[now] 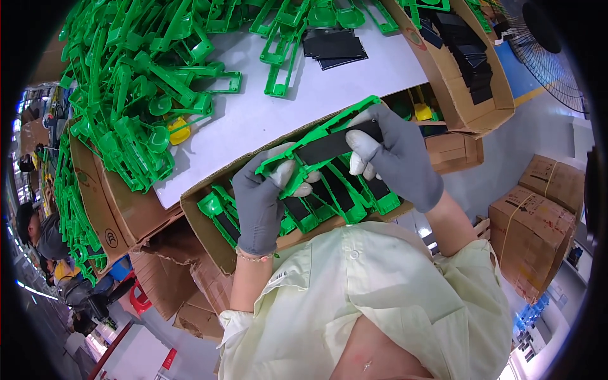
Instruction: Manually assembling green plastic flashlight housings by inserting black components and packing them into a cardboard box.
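In front of my chest, a long green plastic frame is held up at a slant, its right end higher. My left hand, in a grey glove with pale fingertips, grips its lower left end. A flat black panel lies along the frame; whether it is seated cannot be made out. The gloved right hand pinches the panel's right end, thumb on top, its other fingers by the frame's upper end. Directly below both hands, an open cardboard box holds several green frames with black panels in them.
A big heap of green frames covers the table's left side, with a yellow piece at its edge. Black panels lie at the back. Right stand a carton of black panels, a fan and strapped cartons.
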{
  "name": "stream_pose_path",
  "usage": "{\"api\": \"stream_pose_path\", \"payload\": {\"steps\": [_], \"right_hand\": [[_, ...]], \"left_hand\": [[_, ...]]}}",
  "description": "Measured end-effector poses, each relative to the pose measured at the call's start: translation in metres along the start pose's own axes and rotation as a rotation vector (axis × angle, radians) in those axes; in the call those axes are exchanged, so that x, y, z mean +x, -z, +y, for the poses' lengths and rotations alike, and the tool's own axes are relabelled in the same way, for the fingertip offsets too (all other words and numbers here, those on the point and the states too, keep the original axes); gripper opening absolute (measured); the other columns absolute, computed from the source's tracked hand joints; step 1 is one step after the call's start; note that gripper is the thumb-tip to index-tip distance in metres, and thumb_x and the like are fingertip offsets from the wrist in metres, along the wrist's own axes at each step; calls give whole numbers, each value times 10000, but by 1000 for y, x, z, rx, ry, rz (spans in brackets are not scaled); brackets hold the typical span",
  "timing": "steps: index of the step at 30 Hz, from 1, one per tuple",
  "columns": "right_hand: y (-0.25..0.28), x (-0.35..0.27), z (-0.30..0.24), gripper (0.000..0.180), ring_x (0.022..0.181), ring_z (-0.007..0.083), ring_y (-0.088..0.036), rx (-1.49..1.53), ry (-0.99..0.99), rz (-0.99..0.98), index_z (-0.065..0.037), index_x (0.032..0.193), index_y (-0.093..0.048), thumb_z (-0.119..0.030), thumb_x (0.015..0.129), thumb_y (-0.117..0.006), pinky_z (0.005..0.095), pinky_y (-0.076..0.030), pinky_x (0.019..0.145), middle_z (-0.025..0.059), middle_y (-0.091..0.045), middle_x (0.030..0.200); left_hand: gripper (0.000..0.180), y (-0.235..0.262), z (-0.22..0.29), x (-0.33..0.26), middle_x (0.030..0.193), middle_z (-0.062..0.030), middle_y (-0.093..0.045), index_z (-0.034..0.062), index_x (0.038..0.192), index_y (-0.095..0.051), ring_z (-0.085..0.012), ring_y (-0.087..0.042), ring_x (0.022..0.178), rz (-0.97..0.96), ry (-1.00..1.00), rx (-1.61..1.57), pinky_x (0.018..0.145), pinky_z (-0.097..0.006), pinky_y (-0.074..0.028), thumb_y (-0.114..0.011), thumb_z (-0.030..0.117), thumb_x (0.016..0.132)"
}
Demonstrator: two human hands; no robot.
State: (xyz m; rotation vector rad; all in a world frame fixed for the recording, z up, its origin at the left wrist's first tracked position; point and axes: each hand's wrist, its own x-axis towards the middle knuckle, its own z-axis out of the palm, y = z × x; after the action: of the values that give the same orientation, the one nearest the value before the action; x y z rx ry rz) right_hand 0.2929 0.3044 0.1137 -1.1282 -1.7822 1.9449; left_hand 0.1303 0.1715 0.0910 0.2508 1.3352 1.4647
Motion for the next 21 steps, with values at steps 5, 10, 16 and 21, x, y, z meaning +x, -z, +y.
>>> {"api": "stream_pose_path", "payload": {"steps": [5, 10, 16, 21], "right_hand": [[3, 0, -1, 225, 488, 43, -511, -20, 50, 5, -9, 988, -521, -213, 908, -569, 177, -374, 436, 22, -596, 631], [-2, 2, 8, 230, 501, 54, -536, -82, 58, 34, -6, 976, -527, -219, 906, -575, 187, -386, 443, 24, -587, 621], [2, -1, 21, 317, 549, 107, -583, -661, 238, 125, -1, 961, -548, -255, 826, -680, 255, -443, 496, 46, -567, 607], [9, -3, 13, 357, 719, 113, -589, -806, 682, 552, -45, 999, -601, -264, 759, -750, 255, -452, 600, 41, -606, 757]], "left_hand": [[294, -1, 2, -1, 908, -174, -641, -101, 1155, -541, -275, -686, 772, -46, -21, -40, 600, -280, -588, -529, 7, 881], [292, -7, 0, -1, 904, -144, -637, -100, 1158, -538, -265, -685, 748, -46, 16, -7, 589, -276, -581, -529, -21, 877], [249, -12, -4, 0, 885, -121, -637, -89, 1091, -590, -244, -683, 733, 29, 0, 151, 563, -256, -565, -585, -34, 848], [248, 1, 0, -13, 872, -152, -642, -95, 1055, -596, -255, -674, 658, -10, -24, 256, 483, -243, -512, -601, -30, 816]]}}
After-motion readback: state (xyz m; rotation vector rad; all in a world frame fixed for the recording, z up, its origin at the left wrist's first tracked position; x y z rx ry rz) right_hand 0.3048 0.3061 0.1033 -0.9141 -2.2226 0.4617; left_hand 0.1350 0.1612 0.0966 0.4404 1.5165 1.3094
